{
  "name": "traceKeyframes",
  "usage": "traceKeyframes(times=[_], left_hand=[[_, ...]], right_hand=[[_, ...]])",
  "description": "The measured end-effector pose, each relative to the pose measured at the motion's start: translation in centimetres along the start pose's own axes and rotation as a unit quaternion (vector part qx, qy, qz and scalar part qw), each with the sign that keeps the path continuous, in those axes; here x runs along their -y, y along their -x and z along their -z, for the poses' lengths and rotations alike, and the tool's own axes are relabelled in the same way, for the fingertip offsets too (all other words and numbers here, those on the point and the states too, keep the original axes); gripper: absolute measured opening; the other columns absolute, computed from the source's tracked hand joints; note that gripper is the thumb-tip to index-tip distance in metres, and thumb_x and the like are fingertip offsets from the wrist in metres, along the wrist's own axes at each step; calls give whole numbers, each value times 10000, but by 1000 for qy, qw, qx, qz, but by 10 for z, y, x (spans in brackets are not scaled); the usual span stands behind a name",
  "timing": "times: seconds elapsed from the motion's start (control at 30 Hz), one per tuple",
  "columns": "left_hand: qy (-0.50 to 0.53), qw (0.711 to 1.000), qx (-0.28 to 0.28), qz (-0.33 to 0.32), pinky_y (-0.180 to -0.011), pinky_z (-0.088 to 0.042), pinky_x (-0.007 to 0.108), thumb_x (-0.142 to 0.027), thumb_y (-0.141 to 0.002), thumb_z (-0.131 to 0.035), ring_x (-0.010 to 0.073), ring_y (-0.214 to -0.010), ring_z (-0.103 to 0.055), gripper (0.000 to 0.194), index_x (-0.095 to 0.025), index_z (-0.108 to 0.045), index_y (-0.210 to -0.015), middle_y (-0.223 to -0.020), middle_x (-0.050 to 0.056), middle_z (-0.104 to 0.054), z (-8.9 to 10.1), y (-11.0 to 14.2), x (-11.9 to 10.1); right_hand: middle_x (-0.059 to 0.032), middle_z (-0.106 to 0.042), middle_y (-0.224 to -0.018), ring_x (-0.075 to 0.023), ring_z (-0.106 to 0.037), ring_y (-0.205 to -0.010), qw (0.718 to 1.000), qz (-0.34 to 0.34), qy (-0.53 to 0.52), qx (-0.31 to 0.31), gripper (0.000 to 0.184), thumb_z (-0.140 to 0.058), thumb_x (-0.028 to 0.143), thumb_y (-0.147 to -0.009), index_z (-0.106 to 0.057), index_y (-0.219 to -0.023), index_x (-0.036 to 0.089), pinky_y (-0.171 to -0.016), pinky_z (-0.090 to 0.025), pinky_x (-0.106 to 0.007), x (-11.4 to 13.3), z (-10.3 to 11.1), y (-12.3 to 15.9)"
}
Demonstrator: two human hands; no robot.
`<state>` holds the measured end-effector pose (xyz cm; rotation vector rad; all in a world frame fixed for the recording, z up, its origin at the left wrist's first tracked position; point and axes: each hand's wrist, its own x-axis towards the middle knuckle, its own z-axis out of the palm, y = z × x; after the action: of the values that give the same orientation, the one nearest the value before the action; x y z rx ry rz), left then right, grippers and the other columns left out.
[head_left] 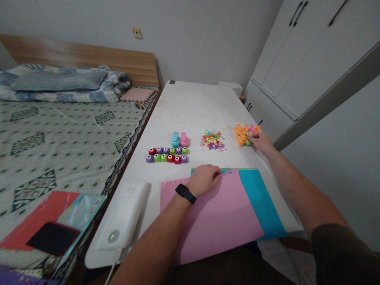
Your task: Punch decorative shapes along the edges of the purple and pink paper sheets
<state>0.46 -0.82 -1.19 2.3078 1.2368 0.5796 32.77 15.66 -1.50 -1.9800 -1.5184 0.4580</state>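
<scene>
My left hand (205, 178), with a black watch on the wrist, lies over the upper edge of a pink paper sheet (219, 221). Its fingers are curled together at that edge, and their tips are partly hidden. Small shapes are punched along the sheet's upper edge, through which blue shows. Beneath it lies a blue sheet (261, 198). To the right, my right hand (261, 141) has its fingers closed on a small green craft punch (247, 139). Orange craft punches (240, 139) and a pink one (252, 129) stand close around it.
Colourful paper cutouts (212, 140) lie heaped mid-table. Left of them stand a blue punch (175, 140), a pink punch (184, 140) and two rows of small punches (164, 158). A white corded device (126, 213) sits at the table's left edge, beside the bed (74, 130).
</scene>
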Motion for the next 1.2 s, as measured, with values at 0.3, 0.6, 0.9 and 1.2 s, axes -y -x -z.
traceKeyframes(times=[0.3, 0.6, 0.9, 1.2], left_hand=[[-6, 1000, 8, 15, -776, -476, 293, -318, -943, -542, 193, -851, -665, 216, -205, -726, -949, -913, 61, -745, 1, 0, -3], [-11, 1000, 2, 5, -735, -466, 286, -321, -946, -538, 189, -806, -659, 216, -205, -717, -912, -895, 57, -743, 1, 1, -3], [-23, 1000, -2, 7, -747, -480, 297, -332, -946, -526, 201, -801, -664, 244, -194, -719, -891, -900, 74, -747, 3, 3, -5], [11, 999, 8, 45, -842, -506, 299, -353, -965, -504, 225, -919, -698, 290, -215, -756, -996, -1007, 95, -767, 6, 4, -10]], right_hand=[[-114, -696, -986, -221, -626, -835, 987, 78, 16, -141, 346, -636, 468, -863, -614, -1050, 177, -763, -497, -352, 40, 1, 13], [-103, -700, -1017, -234, -638, -858, 951, 289, -7, 113, 427, -676, 535, -844, -623, -1103, 200, -819, -505, -396, 173, -75, 59], [-174, -661, -1227, -355, -550, -1198, 911, 345, 112, 196, 662, -594, 725, -840, -684, -1142, 143, -1086, -352, -515, 257, -158, 64], [-139, -716, -1124, -344, -550, -1168, 926, 266, 137, 231, 464, -679, 588, -804, -725, -1024, 183, -962, -434, -455, 283, -180, 81]])
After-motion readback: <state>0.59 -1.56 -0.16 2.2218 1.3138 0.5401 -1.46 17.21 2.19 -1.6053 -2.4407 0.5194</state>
